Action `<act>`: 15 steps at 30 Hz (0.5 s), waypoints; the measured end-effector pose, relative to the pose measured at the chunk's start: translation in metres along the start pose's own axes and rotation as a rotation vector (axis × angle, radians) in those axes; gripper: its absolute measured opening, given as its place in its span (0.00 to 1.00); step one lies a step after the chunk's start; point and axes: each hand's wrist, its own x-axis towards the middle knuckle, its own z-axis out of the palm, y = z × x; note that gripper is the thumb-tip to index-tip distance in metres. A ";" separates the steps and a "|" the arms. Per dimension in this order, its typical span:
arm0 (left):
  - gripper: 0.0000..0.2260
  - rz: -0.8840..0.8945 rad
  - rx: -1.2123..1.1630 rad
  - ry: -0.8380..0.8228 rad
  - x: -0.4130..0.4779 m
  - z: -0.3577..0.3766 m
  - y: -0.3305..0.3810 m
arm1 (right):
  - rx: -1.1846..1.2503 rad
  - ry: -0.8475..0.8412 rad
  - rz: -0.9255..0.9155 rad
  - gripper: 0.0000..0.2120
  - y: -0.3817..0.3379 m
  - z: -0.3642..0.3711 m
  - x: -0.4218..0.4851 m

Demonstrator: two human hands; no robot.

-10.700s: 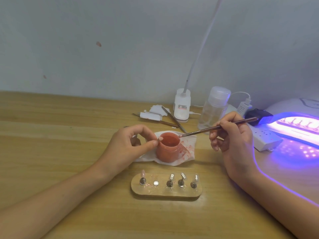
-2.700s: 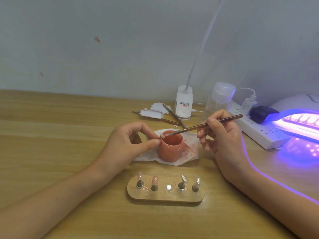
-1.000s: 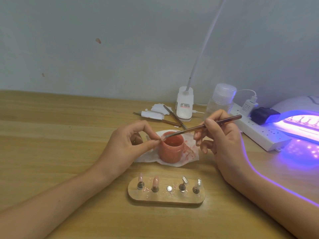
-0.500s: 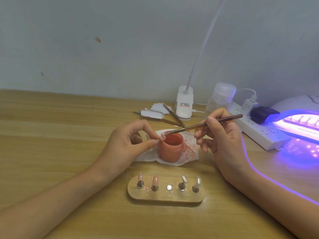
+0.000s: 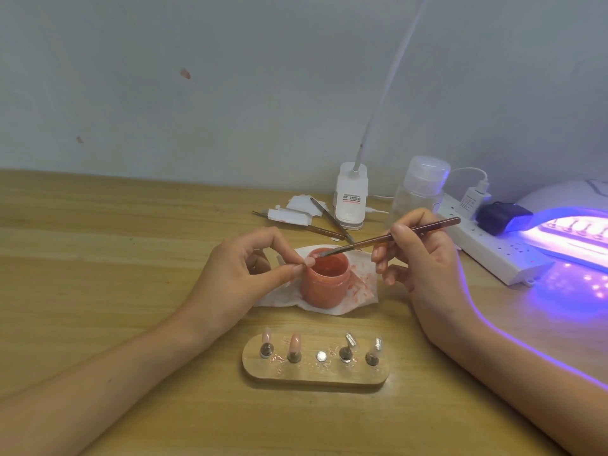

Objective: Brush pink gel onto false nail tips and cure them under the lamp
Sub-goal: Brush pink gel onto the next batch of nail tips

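A pale grey-white wall (image 5: 230,93) fills the upper half of the view, plain but for a small reddish mark (image 5: 185,74) up and to the left of the left hand (image 5: 237,274) and a fainter mark (image 5: 79,139) lower and further left. It meets a light wooden surface (image 5: 98,258) whose long grain lines run left to right, beneath and around both hands. The light is soft and even over most of the wood, while a violet glow (image 5: 559,301) pools to the right of the right hand (image 5: 424,258), and a white gooseneck stem (image 5: 370,133) rises along the wall beyond that hand.
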 end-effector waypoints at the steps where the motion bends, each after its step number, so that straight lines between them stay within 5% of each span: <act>1: 0.06 -0.001 0.000 0.001 0.000 0.000 0.000 | 0.016 0.006 0.001 0.07 0.000 -0.001 0.000; 15: 0.06 -0.026 0.033 0.010 -0.001 0.000 0.003 | 0.040 -0.052 0.004 0.06 -0.001 0.003 -0.001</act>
